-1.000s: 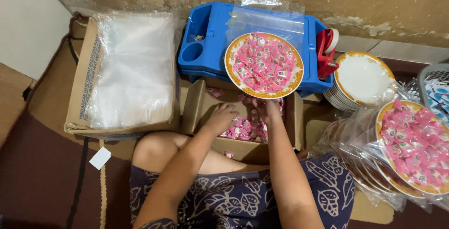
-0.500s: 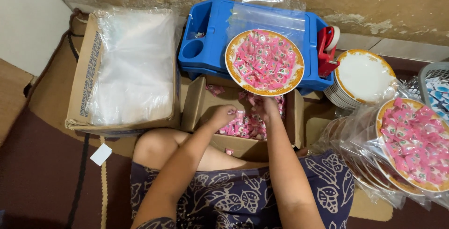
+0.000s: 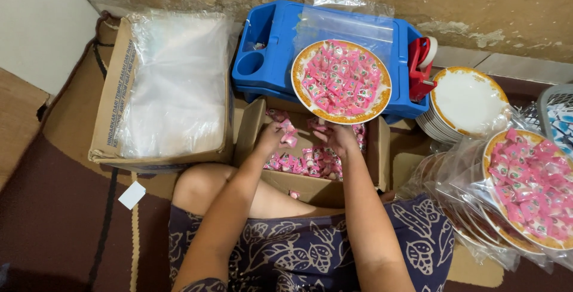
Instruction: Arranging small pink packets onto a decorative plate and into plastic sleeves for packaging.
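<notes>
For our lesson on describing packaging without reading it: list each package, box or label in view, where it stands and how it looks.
Big carton: far left, brown, dark print on its side, filled with clear bags.
Small carton: centre, brown, open, holding pink sweets; both hands inside.
Bag: on the blue tray, clear, flat.
Wrapped plates: right, clear film over pink sweets.
Tag: floor at left, small, white, blank.

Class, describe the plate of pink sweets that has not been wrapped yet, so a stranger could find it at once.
Start at the blue plastic tray against the wall. On its front edge rests the unwrapped plate, above the open cardboard box where both hands work. Unlike the filled plate on the right, it has no clear plastic bag over it, and unlike the white stack, it is full.
</notes>
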